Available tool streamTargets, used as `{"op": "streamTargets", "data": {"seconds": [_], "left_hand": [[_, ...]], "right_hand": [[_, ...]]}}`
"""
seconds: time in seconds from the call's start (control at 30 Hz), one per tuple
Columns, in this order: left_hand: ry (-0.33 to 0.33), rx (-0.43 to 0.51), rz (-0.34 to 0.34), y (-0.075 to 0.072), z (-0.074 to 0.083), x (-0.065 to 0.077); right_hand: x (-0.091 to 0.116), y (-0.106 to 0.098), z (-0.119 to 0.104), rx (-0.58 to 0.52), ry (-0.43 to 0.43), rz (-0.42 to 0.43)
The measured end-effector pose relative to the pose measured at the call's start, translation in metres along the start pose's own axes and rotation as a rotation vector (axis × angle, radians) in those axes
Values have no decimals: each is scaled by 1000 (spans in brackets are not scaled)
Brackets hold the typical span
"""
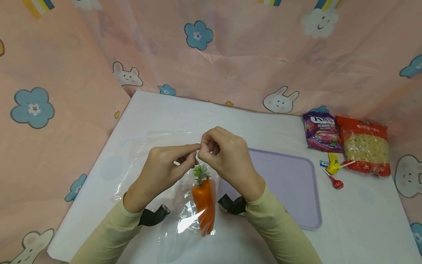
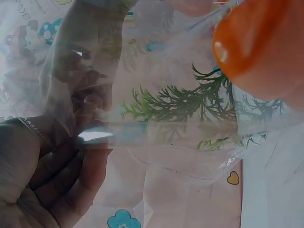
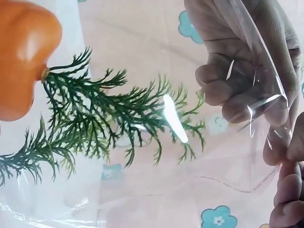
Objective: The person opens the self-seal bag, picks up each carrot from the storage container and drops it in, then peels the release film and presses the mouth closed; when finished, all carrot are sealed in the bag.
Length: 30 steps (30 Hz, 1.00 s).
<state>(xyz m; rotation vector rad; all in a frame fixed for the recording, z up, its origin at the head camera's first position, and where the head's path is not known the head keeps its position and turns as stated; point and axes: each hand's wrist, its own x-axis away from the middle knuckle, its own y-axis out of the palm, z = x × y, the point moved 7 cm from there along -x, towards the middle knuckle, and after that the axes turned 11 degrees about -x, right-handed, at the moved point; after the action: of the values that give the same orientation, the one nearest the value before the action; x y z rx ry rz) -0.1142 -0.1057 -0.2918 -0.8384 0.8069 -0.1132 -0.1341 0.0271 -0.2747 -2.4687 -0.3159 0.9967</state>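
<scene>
A clear plastic bag [image 1: 179, 211] holds an orange toy carrot [image 1: 202, 201] with feathery green leaves [image 3: 109, 107]. My left hand [image 1: 166, 167] and right hand [image 1: 230, 161] meet above the leaves, fingertips almost touching. Each pinches the bag's thin upper edge between thumb and fingers. The film stretches past the curled fingers in the right wrist view. Through the bag in the left wrist view, the carrot [image 2: 256, 52] shows at the upper right. Exactly how the edge lies between the fingertips is too fine to make out.
A lilac tray [image 1: 296, 190] lies right of the bag, partly behind my right arm. Farther right are a purple candy pack [image 1: 323, 132], a red-and-clear food packet [image 1: 366, 150], a yellow-wrapped lollipop [image 1: 333, 164] and a red lollipop [image 1: 337, 183]. Pink patterned cloth hangs behind the white table [image 1: 184, 113].
</scene>
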Motion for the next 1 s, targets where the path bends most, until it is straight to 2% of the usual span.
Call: {"op": "streamTargets", "data": {"seconds": [0.27,1.0], "left_hand": [[-13,22,-27,3,-1,-1],[-2,-6,-87,12,-2,1]], "right_hand": [[4,-3,9,-56,13,23],[15,-7,33,-57,69,72]]}}
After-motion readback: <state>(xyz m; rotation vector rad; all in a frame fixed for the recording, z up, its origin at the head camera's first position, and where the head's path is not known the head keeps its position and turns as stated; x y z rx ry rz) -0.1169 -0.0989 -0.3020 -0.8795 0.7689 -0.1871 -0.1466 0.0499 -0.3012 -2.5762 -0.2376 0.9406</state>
